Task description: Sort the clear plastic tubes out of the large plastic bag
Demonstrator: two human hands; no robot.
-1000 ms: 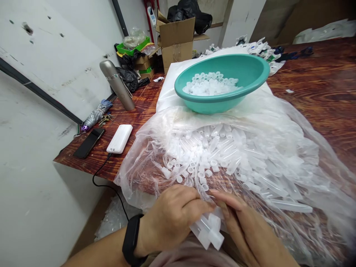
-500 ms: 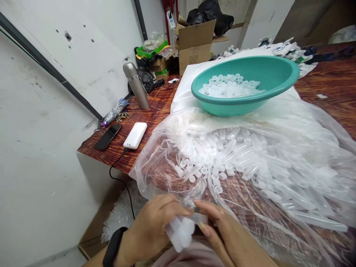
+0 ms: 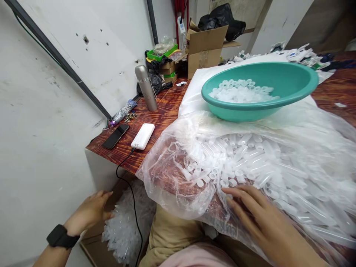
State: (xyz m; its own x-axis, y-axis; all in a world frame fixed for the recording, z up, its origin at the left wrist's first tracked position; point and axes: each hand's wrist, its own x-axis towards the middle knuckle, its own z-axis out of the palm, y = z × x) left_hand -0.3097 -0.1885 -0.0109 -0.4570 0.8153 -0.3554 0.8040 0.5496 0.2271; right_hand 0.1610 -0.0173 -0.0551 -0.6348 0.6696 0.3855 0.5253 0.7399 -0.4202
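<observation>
My left hand point(image 3: 93, 209), with a black band on its wrist, is over a cardboard box point(image 3: 90, 246) at the lower left. Its fingers and thumb are apart, and nothing shows in them. Below it lies a heap of translucent plastic tubes point(image 3: 121, 231). My right hand point(image 3: 256, 211) reaches over the clear plastic bag point(image 3: 178, 196) on the table, fingers stretched out. Its fingertips are beside small white caps point(image 3: 232, 182); whether they touch one is unclear. Long translucent tubes point(image 3: 294, 181) lie spread in the bag to its right.
A teal basin point(image 3: 260, 107) with small white pieces point(image 3: 241, 92) stands behind the bag. On the left are a phone point(image 3: 115, 136), a power bank point(image 3: 142, 136) with a black cable point(image 3: 135, 202), a steel flask point(image 3: 146, 89) and a folded umbrella point(image 3: 124, 112). Farther back stands an open carton point(image 3: 205, 52).
My hands, earlier together around several capped tubes, have parted. The left has moved left over the box and its tubes are gone from it; the right has moved to the caps. The view has shifted.
</observation>
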